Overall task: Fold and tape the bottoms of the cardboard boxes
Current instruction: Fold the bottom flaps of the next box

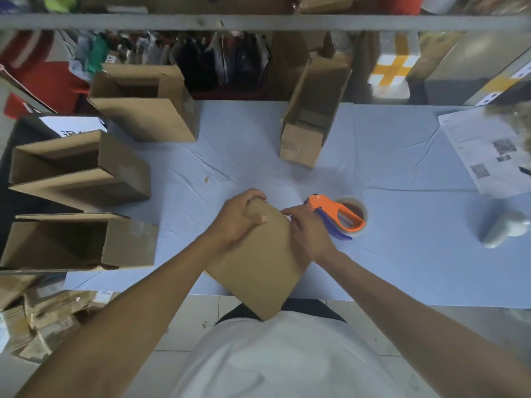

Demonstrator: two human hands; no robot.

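A person's left hand grips the far end of a flat brown cardboard box over the tabletop's near edge, right hand pinching its side, apparently to open it for folding.

no legible text, paper sheet shows blurred print and QR-like codes

A box lies at the near edge of the table, with both hands on its far end. The tape gun sits just right of it. Three boxes stand on the left, one box stands behind, and a paper lies far right.
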